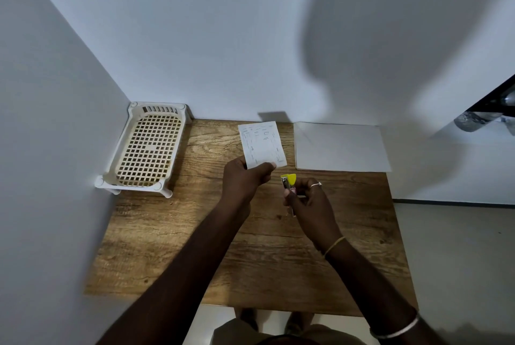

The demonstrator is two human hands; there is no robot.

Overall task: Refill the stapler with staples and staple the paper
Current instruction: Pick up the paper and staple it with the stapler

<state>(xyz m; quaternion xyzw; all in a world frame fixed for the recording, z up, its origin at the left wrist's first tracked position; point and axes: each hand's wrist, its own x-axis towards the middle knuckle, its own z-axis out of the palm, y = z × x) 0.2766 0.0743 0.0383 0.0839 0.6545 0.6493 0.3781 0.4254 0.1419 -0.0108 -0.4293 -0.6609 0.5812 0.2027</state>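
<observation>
A white slatted basket (150, 149) stands on short legs in the corner, well to the left of the left fingers, on the wooden surface (181, 247).

The left hand (245, 177) is raised over the middle of the surface. Its fingers (264, 167) pinch the lower edge of a small paper (263, 147), the thumb lying across the near face and the others curled behind it. The paper rises up and away from those fingers, tilted slightly, clear of the surface, and throws a shadow on the back wall. Short dark marks are scattered across its face; whether they are staples is too small to tell.

Just right of the left fingers, and a little below the paper's lower right corner, is the stapler (288, 181). Its yellow-capped end and metal nose point up towards that corner, close to it but apart from it. The right hand (309, 202) grips the stapler's lower part, its fingers (289, 199) curled round the body with the thumb on the near side. A ring (315, 184) shows on one finger, and a thin band (334, 245) circles the wrist.

Beyond the right fingers and further right, a larger white sheet (341, 147) lies flat on the surface against the back wall, untouched by either hand.
</observation>
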